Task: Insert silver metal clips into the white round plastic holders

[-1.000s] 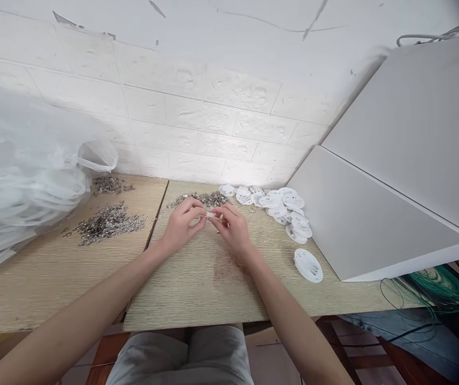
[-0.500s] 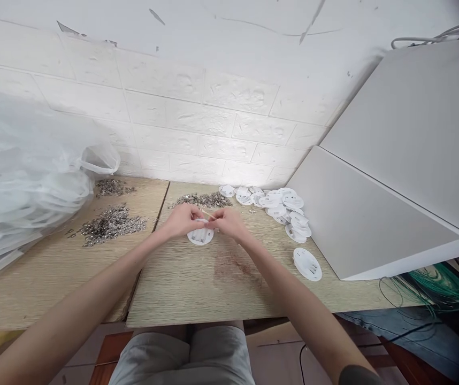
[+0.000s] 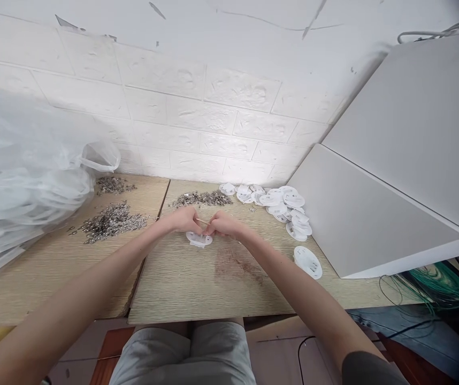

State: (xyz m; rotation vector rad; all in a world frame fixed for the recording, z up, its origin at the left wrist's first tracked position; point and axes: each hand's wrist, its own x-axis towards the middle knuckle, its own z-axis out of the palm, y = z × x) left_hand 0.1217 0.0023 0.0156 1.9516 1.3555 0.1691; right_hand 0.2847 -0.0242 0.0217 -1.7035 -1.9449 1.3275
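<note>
A white round plastic disc (image 3: 198, 240) with moulded slots is tipped at an angle over the table in front of me. My left hand (image 3: 185, 219) is closed at its far edge, thumb pressed against the disc. Beside it, my right hand (image 3: 222, 224) is pinched, its fingertips at the disc's upper right edge. A thin pale stick (image 3: 203, 221) spans the gap between both hands and appears to be in the right hand's grip. Fingers cover part of the disc, so any small metal piece there is hidden. Just beyond the hands lies a heap of small metal parts (image 3: 205, 199).
More white discs (image 3: 283, 203) are piled at the back right, and one single disc (image 3: 307, 262) lies nearer. Two metal heaps, one being the larger pile (image 3: 111, 222), sit left beside plastic bags (image 3: 24, 198). A grey panelled box (image 3: 377, 214) borders the right side.
The disc has tipped so its face shows narrower. Both hands have come slightly lower, and the thin stick now lies further left between them.
</note>
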